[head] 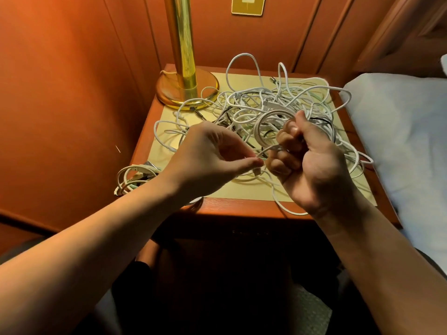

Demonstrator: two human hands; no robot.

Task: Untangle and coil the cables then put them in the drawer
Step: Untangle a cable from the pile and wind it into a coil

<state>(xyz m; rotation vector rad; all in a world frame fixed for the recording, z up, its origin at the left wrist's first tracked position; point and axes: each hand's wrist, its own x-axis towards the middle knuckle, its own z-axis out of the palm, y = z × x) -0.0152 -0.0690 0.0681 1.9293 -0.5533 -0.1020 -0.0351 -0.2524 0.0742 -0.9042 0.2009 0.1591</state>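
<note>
A tangle of white and black cables (271, 110) sprawls over the nightstand (242, 206), just right of a brass lamp base (187, 89). The right hand (312, 163) grips a coiled white loop above the pile; the left hand (212, 153) pinches its loose end. More coiled cables (135, 176) lie left of the nightstand.

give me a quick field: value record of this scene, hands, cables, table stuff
left hand: pinches the end of a white cable between thumb and fingertips
right hand: grips a coil of the same cable in curled fingers
pile: tangled white, black and pale green cables on the nightstand
bundle: small coiled cables at the nightstand's left edge
lamp: brass, back left corner
bed: right of the nightstand
drawer: cannot tell
</note>
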